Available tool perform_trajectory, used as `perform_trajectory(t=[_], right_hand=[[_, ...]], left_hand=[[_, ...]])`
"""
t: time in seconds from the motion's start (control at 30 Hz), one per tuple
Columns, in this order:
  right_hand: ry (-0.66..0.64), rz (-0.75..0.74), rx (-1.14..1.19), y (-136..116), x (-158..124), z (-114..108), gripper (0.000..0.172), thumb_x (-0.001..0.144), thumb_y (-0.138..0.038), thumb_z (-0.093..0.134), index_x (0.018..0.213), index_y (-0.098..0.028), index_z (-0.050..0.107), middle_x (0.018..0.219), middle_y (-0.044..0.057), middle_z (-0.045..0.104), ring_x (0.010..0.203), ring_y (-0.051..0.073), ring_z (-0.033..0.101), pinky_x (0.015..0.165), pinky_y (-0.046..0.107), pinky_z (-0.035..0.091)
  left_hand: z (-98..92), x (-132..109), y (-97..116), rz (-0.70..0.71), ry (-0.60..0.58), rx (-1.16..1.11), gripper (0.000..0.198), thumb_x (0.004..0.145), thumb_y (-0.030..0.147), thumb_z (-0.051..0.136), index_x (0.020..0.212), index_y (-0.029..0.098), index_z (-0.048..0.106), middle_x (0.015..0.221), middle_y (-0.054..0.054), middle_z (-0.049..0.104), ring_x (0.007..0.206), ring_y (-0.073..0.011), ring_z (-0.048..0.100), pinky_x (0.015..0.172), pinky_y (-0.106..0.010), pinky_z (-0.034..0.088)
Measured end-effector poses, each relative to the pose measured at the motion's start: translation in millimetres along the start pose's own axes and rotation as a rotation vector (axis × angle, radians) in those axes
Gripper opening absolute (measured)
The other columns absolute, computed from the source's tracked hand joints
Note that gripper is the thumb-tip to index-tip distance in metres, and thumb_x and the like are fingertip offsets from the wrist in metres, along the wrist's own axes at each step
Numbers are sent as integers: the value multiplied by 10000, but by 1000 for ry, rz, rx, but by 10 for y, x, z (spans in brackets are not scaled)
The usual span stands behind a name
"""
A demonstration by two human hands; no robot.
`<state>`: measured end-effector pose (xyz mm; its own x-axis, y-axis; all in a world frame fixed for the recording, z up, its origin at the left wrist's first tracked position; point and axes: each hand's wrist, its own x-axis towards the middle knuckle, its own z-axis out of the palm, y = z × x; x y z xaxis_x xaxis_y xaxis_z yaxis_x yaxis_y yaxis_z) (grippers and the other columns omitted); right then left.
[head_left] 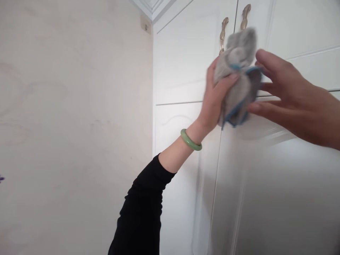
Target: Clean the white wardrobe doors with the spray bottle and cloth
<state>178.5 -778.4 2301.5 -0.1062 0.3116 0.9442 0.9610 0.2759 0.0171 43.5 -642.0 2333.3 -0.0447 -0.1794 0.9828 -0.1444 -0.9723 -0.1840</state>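
The left hand (212, 101) curls its fingers (225, 85) together, clamped on a grey blue-edged cloth (236, 74) at the white wardrobe door (292, 198), just below the brass handles (224, 35), while the right hand's (294, 95) fingers (268, 67) spread apart just beside it.

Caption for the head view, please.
Left hand holds a blue-edged grey cloth up to a white cabinet door below gold-toned handles, right hand spread open beside it.

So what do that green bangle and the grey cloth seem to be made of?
The bangle looks like polished jade or glass: smooth, glossy, milky green. The cloth looks like soft microfibre, crumpled with blue edging; blur hides its weave.
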Motion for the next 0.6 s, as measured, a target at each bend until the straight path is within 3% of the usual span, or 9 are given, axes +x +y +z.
perform_trajectory(t=[0.1,0.17,0.23,0.33,0.4,0.47,0.53,0.6], right_hand=[[137,-26,12,-194,318,45,876,1005,-624,704,1768,-370,356,1703,7,516,1517,311,573,1250,489,535],[271,-35,-117,-240,488,-55,653,1065,-529,640,1665,-292,537,1587,33,625,1437,279,629,1269,458,504],[269,-31,-318,-199,638,-194,513,1096,-431,531,1565,-264,654,1529,39,667,1424,278,643,1254,448,498],[69,-38,-583,-1,809,-287,531,1040,-344,455,1492,-265,723,1531,12,676,1586,333,505,1285,551,450],[-70,-105,-629,155,869,-221,490,1016,-314,469,1381,-260,791,1489,-4,709,1625,318,454,1294,601,430],[-172,-174,-578,261,884,-105,407,1000,-235,517,1245,-248,842,1412,6,752,1566,273,526,1274,565,465],[-213,-166,-494,292,874,-11,396,963,-122,557,1187,-255,855,1370,21,763,1498,248,587,1251,519,495],[-200,-100,-397,267,858,27,441,909,-33,583,1164,-266,858,1342,30,756,1471,247,603,1260,514,489]], left_hand=[[8,158,194,70,-134,-64,1039,1076,434,-190,1311,194,794,1444,-28,772,1529,-297,610,958,-269,604],[-123,330,76,-8,-268,-122,1041,1102,443,-217,1490,158,706,1388,-74,772,1501,-361,624,950,-388,623],[-288,517,-183,-116,-311,-209,811,1198,444,-32,1588,141,611,1420,-100,751,1475,-390,647,1016,-496,606],[-381,805,-619,-257,-187,-255,435,1221,352,375,1549,182,605,1589,-98,683,1504,-341,641,1220,-450,561],[-279,1020,-834,-331,-153,-191,423,1199,264,439,1587,121,525,1688,-142,583,1553,-334,587,1264,-420,534],[-89,1258,-964,-341,-137,-143,459,1186,199,412,1625,70,452,1690,-153,566,1578,-295,563,1284,-404,506],[117,1494,-1037,-328,-144,-110,424,1166,177,413,1572,126,529,1621,-105,636,1544,-270,604,1260,-414,509],[286,1698,-1088,-288,-186,-23,463,1149,233,306,1373,137,700,1533,-68,698,1496,-310,647,1163,-423,540]])
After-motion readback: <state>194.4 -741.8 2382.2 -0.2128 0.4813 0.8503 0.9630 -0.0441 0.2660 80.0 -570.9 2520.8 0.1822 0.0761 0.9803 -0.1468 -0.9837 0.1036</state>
